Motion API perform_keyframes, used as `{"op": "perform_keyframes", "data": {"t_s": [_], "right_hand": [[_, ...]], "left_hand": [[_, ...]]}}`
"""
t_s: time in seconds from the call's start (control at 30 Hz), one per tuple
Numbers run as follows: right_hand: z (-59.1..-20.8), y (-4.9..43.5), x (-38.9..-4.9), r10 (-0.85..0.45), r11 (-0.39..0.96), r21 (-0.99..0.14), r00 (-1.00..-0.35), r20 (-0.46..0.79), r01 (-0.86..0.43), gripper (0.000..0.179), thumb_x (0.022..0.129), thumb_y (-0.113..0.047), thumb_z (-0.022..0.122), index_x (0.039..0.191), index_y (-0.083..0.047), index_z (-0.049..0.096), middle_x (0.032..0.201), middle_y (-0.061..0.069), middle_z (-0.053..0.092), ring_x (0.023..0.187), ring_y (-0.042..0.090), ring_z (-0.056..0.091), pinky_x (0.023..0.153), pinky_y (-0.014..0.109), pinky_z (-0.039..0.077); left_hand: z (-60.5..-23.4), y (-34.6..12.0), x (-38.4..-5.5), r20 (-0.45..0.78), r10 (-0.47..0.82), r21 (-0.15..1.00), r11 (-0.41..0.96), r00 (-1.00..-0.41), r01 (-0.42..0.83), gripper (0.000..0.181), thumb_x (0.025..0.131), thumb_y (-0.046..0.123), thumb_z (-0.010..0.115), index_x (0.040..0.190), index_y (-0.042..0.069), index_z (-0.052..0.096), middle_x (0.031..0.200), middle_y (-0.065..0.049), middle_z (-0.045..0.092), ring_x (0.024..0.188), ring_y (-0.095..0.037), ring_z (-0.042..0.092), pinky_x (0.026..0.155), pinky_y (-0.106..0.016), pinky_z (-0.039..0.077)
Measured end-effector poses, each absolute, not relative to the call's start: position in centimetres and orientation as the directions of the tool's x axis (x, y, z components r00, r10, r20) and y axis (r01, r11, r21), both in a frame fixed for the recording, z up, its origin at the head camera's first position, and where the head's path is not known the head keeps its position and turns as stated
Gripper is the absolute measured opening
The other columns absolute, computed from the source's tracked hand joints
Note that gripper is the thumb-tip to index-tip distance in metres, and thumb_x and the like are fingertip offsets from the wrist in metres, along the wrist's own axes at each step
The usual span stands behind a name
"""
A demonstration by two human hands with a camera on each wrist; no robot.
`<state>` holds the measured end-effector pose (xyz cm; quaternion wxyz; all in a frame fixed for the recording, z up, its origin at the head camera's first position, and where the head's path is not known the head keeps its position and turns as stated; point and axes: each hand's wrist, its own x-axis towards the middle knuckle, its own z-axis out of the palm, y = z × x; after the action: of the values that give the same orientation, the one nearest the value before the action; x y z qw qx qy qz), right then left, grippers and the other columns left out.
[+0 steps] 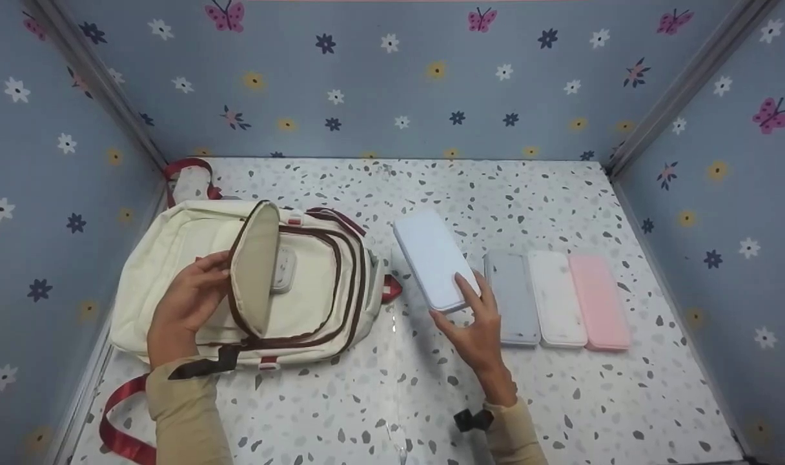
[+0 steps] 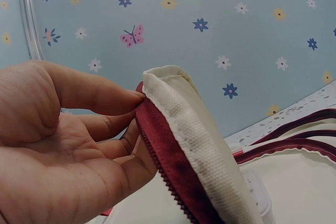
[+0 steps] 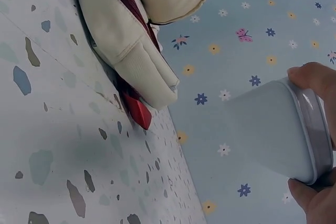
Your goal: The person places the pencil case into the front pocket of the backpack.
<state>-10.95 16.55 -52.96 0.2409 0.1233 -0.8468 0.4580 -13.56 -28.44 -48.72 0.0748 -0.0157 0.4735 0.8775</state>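
Note:
A cream backpack (image 1: 153, 252) with dark red zips lies flat on the left of the table. My left hand (image 1: 189, 294) pinches the zipped edge of its front pocket flap (image 2: 189, 129) between thumb and fingers, holding the flap upright. Beside the raised flap sits a small pale, rounded box (image 1: 284, 271) inside the opened pocket. To the right of the backpack, my right hand (image 1: 478, 326) grips a light blue oblong case (image 1: 434, 258) by its near end. The case is tilted, its far end pointing away and left. In the right wrist view the thumb and fingers (image 3: 315, 80) span its sides.
Three flat oblong cases lie side by side on the right: a grey one (image 1: 512, 300), a white one (image 1: 557, 300) and a pink one (image 1: 600, 302). Red straps (image 1: 124, 387) stick out from the backpack. Flower-patterned walls (image 1: 392, 77) enclose the speckled table (image 1: 341, 413).

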Motion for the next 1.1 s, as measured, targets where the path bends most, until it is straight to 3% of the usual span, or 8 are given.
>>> {"op": "perform_keyframes", "data": {"t_s": [0.77,1.1], "right_hand": [[-52.9,14.9,-10.9,-0.094,0.544,-0.687,-0.848,0.521,-0.482,0.070,0.072,-0.031,0.083,0.134,-0.017,0.056,0.145,0.019,0.042,0.132,0.031,0.043,0.095,0.047,0.047],[-52.8,13.8,-10.7,-0.183,0.525,-0.700,-0.867,0.464,-0.485,0.067,0.073,-0.036,0.082,0.134,-0.022,0.056,0.147,0.014,0.039,0.132,0.030,0.043,0.094,0.046,0.048]], "left_hand": [[-48.7,-28.5,-13.6,-0.089,0.113,0.845,-0.517,-0.990,-0.135,0.036,0.096,-0.013,0.031,0.109,0.003,0.059,0.104,-0.005,0.064,0.094,-0.015,0.061,0.083,-0.025,0.048],[-48.1,-28.6,-13.8,-0.031,0.163,0.814,-0.569,-0.986,-0.120,0.039,0.096,-0.014,0.028,0.111,0.002,0.061,0.106,-0.007,0.064,0.096,-0.016,0.061,0.083,-0.025,0.049]]}}
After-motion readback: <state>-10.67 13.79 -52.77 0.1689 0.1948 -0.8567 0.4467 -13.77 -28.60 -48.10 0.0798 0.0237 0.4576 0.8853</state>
